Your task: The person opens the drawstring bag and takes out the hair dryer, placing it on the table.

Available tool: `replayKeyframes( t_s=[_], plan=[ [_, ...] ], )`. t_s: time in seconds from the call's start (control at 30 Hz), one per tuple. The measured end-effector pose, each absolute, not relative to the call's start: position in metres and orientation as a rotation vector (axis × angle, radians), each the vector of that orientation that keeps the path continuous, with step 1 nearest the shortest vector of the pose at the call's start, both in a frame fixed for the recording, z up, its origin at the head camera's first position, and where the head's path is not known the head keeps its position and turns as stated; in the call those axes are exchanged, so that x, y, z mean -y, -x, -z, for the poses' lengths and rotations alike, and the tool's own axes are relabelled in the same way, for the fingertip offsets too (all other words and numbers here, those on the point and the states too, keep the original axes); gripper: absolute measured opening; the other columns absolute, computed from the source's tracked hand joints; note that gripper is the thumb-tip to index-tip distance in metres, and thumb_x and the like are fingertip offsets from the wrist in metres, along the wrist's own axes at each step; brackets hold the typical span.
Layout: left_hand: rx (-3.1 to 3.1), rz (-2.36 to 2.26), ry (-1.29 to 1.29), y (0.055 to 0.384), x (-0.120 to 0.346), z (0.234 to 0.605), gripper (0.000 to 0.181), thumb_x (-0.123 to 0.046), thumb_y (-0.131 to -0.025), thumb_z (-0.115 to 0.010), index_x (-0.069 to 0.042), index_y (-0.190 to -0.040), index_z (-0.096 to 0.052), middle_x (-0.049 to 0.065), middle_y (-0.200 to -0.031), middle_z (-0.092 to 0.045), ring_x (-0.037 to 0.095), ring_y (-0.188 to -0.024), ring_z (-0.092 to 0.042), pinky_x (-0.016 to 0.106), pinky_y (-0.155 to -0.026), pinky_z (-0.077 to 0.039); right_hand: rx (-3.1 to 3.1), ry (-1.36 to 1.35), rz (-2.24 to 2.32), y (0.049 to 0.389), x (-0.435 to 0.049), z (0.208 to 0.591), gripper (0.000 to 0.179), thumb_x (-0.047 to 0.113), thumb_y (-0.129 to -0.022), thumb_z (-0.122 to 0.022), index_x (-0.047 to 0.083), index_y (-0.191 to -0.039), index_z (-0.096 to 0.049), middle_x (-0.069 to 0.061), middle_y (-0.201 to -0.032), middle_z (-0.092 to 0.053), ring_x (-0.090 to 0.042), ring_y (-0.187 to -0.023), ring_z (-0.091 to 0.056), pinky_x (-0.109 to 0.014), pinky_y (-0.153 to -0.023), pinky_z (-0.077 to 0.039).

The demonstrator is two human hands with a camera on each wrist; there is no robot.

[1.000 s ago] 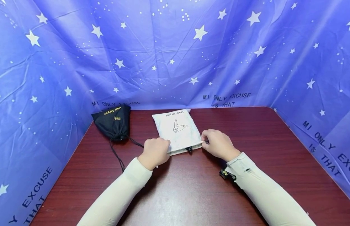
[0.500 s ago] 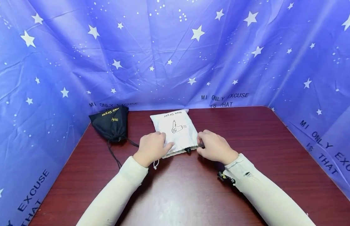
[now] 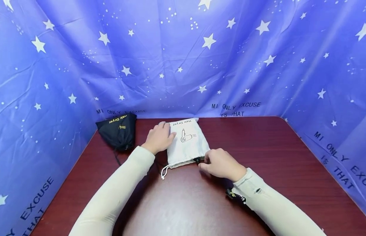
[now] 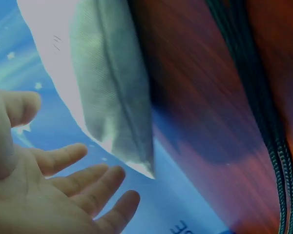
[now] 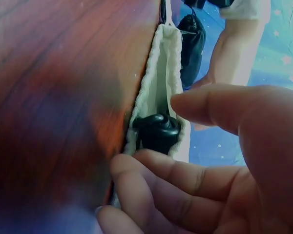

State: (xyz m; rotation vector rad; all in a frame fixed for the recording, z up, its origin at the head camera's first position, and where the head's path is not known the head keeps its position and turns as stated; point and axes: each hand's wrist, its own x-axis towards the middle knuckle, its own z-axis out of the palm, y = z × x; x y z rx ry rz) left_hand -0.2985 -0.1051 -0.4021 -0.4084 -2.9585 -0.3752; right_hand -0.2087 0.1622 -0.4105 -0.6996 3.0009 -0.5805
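A white drawstring bag (image 3: 187,147) printed "Hair Dryer" lies on the table, its mouth toward the person. In the right wrist view the mouth gapes, and a rounded black end with a loop (image 5: 158,132) shows inside; the rest of that black thing is hidden. My right hand (image 3: 220,164) is at the mouth's right corner, thumb and bent fingers apart on either side of the opening, pinching nothing. Along the bag's upper left edge is my left hand (image 3: 160,137), its fingers extended and apart in the left wrist view.
A black drawstring pouch (image 3: 120,133), also marked "Hair Dryer", lies at the back left with its black cords (image 4: 256,97) trailing beside the left forearm. The white bag's drawstring loop (image 3: 164,171) hangs off its left corner. Starry blue curtain (image 3: 183,59) encloses the table (image 3: 248,141).
My left hand has let go of the white bag's lower left corner and moved up its left side. My right hand has released the right drawstring and shifted toward the black end at the mouth.
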Motion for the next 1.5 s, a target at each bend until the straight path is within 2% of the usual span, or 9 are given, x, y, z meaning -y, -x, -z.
replayKeyframes(
  t_s=[0.13, 0.33, 0.63, 0.93, 1.17, 1.5],
  plan=[
    [3.014, 0.485, 0.369, 0.31, 0.109, 0.409, 0.069, -0.049, -0.107, -0.04, -0.002, -0.156, -0.038, 0.023, -0.164, -0.033, 0.042, -0.149, -0.038, 0.061, -0.115, -0.037, -3.03, 0.661, 0.589, 0.206, -0.154, 0.413, 0.026, 0.039, -0.086, -0.075, 0.021, -0.068, -0.067, 0.01, -0.057, -0.055, -0.012, -0.058, -0.052, -0.034, -0.06, -0.047],
    [3.033, 0.505, 0.354, 0.323, 0.11, 0.411, 0.07, -0.049, -0.108, -0.034, -0.001, -0.158, -0.035, 0.024, -0.165, -0.031, 0.041, -0.153, -0.032, 0.06, -0.12, -0.032, -3.104, 0.577, 0.54, 0.204, -0.149, 0.414, 0.026, 0.045, -0.085, -0.075, 0.02, -0.077, -0.075, 0.008, -0.063, -0.063, -0.015, -0.06, -0.059, -0.041, -0.064, -0.053],
    [3.093, 0.638, 0.326, 0.335, 0.12, 0.417, 0.076, -0.056, -0.107, -0.024, -0.003, -0.162, -0.029, 0.02, -0.168, -0.028, 0.037, -0.157, -0.024, 0.057, -0.125, -0.021, -3.141, 0.545, 0.536, 0.209, -0.147, 0.414, 0.038, 0.052, -0.084, -0.075, 0.024, -0.063, -0.06, 0.009, -0.05, -0.05, -0.015, -0.053, -0.053, -0.039, -0.058, -0.05],
    [3.087, 0.7, 0.315, 0.329, 0.124, 0.413, 0.079, -0.062, -0.106, -0.02, -0.008, -0.161, -0.036, 0.014, -0.169, -0.029, 0.035, -0.158, -0.024, 0.062, -0.124, -0.018, -3.199, 0.541, 0.525, 0.213, -0.142, 0.419, 0.044, 0.053, -0.081, -0.077, 0.022, -0.06, -0.054, 0.007, -0.051, -0.049, -0.017, -0.05, -0.052, -0.038, -0.053, -0.047],
    [3.094, 0.746, 0.361, 0.326, 0.122, 0.416, 0.078, -0.062, -0.106, -0.019, -0.008, -0.161, -0.035, 0.014, -0.17, -0.027, 0.034, -0.159, -0.02, 0.063, -0.124, -0.015, -3.214, 0.512, 0.547, 0.213, -0.138, 0.418, 0.05, 0.052, -0.082, -0.078, 0.02, -0.055, -0.051, 0.011, -0.048, -0.039, -0.016, -0.049, -0.05, -0.036, -0.05, -0.043],
    [3.082, 0.755, 0.352, 0.319, 0.118, 0.42, 0.079, -0.061, -0.107, -0.021, -0.004, -0.161, -0.032, 0.017, -0.17, -0.026, 0.035, -0.159, -0.022, 0.063, -0.124, -0.018, -3.261, 0.47, 0.519, 0.218, -0.134, 0.422, 0.045, 0.051, -0.082, -0.079, 0.021, -0.06, -0.053, 0.006, -0.051, -0.05, -0.02, -0.049, -0.053, -0.04, -0.05, -0.045]
  ],
)
